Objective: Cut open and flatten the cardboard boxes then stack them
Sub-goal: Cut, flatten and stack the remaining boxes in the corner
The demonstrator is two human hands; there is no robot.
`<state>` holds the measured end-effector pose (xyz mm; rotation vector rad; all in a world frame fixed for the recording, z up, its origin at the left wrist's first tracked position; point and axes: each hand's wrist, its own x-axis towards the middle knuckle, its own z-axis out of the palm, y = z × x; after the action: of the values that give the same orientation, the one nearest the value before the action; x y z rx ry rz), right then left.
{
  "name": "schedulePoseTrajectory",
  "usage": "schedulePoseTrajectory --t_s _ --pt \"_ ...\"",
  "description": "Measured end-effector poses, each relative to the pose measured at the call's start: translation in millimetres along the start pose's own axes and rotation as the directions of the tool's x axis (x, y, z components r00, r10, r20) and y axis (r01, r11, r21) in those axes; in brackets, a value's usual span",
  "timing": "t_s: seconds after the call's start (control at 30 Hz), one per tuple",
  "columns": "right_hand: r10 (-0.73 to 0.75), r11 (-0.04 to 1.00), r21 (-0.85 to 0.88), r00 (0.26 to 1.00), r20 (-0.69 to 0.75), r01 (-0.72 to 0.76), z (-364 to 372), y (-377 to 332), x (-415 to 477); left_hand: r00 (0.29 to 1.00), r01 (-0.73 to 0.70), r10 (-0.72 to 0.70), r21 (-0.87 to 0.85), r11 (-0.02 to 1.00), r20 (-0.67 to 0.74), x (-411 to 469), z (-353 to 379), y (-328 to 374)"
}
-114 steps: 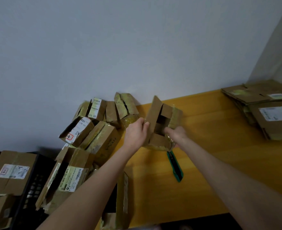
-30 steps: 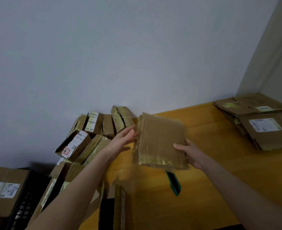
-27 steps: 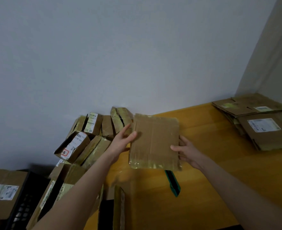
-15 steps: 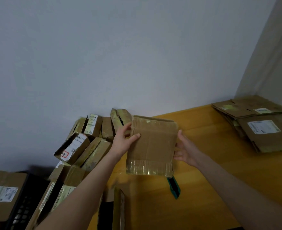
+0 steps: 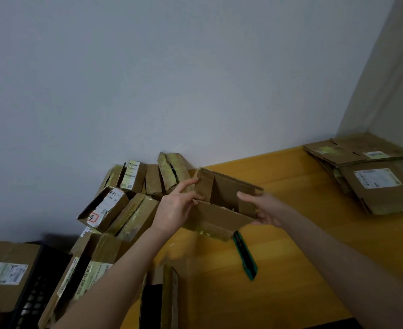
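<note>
Two hands, left (image 5: 174, 210) and right (image 5: 268, 210), grip a partly open cardboard box (image 5: 221, 217).

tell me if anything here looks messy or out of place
The heap of boxes at the left end of the table is tumbled, tilted at all angles against the wall, unlike the flat stack at far right. The green cutter lies loose, partly hidden behind the box held by the left hand and right hand.

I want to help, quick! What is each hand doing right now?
Left hand: grips the left end of the cardboard box.
Right hand: grips its right end.
</note>
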<state>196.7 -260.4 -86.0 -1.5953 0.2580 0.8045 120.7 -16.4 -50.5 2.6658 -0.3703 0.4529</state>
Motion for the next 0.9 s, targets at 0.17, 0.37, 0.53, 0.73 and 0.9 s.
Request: schedulePoseTrajectory --t_s 0.17,0.37,0.53,0.73,0.9 --pt "-0.044 0.987 -0.159 0.987 -0.152 0.019 16.5 3.6 7.4 0.999 -0.032 0.033 -0.037 0.999 0.033 0.3 1.3 1.9" --pt "-0.026 0.985 0.165 0.982 -0.189 0.058 16.3 4.3 6.5 0.802 0.578 -0.512 -0.617 0.534 0.308 7.5 -6.3 -2.9" --pt "-0.076 0.977 0.170 0.956 -0.283 0.128 20.6 5.2 6.5 0.585 0.786 -0.693 -0.506 0.355 0.421 23.6 -4.9 -9.0" --pt "-0.222 0.955 0.126 0.930 -0.292 0.267 28.7 5.5 5.5 0.479 0.876 -0.698 -0.240 0.419 0.532 28.5 14.6 -19.7" --pt "-0.179 0.924 0.286 0.949 -0.261 0.253 27.1 10.2 7.1 0.551 0.810 -0.755 -0.010 0.587 0.356 17.9 29.8 -21.2"
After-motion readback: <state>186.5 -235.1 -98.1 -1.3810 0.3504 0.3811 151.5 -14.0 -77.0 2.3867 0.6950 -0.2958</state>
